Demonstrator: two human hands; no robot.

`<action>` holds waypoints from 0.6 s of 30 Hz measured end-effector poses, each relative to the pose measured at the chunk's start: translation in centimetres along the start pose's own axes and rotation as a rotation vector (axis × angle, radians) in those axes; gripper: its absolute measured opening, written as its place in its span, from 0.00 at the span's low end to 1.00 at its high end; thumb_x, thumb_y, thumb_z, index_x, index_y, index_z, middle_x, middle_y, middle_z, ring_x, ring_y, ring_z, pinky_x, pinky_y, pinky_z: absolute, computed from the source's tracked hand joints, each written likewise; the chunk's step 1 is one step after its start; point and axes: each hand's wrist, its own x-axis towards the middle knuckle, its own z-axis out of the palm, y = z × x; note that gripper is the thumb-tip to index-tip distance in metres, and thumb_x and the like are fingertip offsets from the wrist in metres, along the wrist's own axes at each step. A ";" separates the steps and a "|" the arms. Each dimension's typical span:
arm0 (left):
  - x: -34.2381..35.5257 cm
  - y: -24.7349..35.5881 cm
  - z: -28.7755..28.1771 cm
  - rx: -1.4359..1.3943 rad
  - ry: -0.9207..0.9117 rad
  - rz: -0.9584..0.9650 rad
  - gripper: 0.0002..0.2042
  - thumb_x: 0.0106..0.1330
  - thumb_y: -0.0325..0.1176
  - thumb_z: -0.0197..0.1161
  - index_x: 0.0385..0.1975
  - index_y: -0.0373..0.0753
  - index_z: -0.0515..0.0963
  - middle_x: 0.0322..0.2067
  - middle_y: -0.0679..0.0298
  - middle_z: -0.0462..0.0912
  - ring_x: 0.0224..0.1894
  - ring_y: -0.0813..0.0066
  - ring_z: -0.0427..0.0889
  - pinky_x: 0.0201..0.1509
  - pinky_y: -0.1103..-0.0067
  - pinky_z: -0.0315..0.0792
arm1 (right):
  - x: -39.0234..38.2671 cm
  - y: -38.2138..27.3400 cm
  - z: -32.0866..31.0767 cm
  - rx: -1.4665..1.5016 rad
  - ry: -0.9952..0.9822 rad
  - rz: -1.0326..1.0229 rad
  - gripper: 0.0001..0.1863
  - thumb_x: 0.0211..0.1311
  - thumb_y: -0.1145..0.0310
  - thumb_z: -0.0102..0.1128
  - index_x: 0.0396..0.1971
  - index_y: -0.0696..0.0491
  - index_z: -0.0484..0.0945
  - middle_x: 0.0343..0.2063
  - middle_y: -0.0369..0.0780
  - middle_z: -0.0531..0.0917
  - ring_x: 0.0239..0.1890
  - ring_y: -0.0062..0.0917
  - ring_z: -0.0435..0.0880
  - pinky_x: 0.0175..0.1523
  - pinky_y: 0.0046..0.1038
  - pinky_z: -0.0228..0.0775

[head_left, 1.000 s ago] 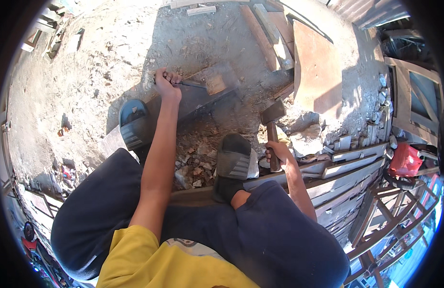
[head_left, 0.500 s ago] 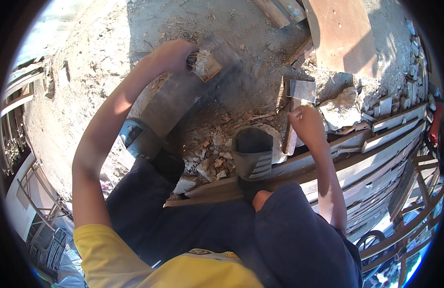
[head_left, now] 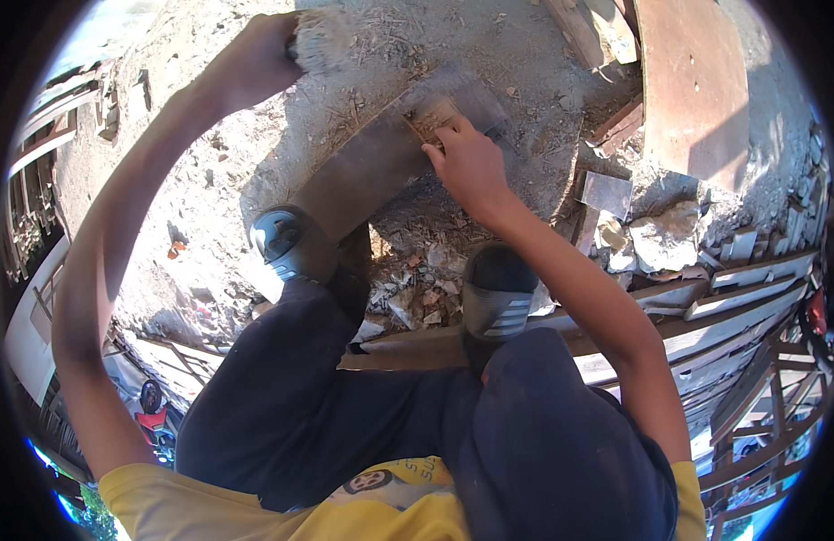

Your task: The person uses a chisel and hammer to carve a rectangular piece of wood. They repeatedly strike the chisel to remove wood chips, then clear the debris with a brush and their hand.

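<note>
My left hand is raised at the upper left, its fingers wrapped round a pale fibrous clump. The clump is blurred, and its exact kind does not show. A dark wooden board lies slanting on the ground ahead of my feet. On its far part rests a small square piece of light brown wood. My right hand reaches over the board, its thumb and curled fingers gripping the near right edge of that piece; some fingertips are hidden.
To the right lies a tool with a square metal blade, beside a pale rock. A large brown plywood sheet leans farther off. My sandalled feet stand by the board, with rubble between them and wooden slats at the right.
My left hand has lifted the fibrous clump off the wood, up and left. My right hand has moved from beside the bladed tool to the small wooden piece. The view has shifted slightly.
</note>
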 end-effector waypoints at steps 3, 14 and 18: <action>-5.0 -7.7 -3.6 0.173 -0.084 -0.039 0.14 0.55 0.31 0.62 0.41 0.36 0.75 0.30 0.59 0.82 0.31 0.73 0.81 0.34 0.78 0.74 | -0.2 -1.0 0.5 0.007 -0.013 0.048 0.10 0.53 0.65 0.58 0.28 0.57 0.78 0.31 0.46 0.79 0.32 0.42 0.79 0.37 0.39 0.70; -27.0 -8.7 8.6 -0.346 -0.147 -0.662 0.12 0.53 0.24 0.60 0.38 0.33 0.77 0.33 0.56 0.82 0.38 0.71 0.81 0.41 0.78 0.72 | 1.8 -2.1 0.1 -0.060 -0.164 0.160 0.07 0.54 0.69 0.55 0.27 0.58 0.76 0.30 0.48 0.78 0.33 0.44 0.77 0.38 0.40 0.68; -26.9 -6.8 13.6 -0.542 0.137 -0.658 0.12 0.52 0.26 0.64 0.37 0.33 0.77 0.32 0.60 0.82 0.39 0.76 0.80 0.41 0.79 0.71 | 1.6 -1.4 0.9 -0.084 -0.127 0.120 0.07 0.54 0.70 0.54 0.27 0.59 0.75 0.29 0.49 0.78 0.32 0.45 0.77 0.36 0.40 0.68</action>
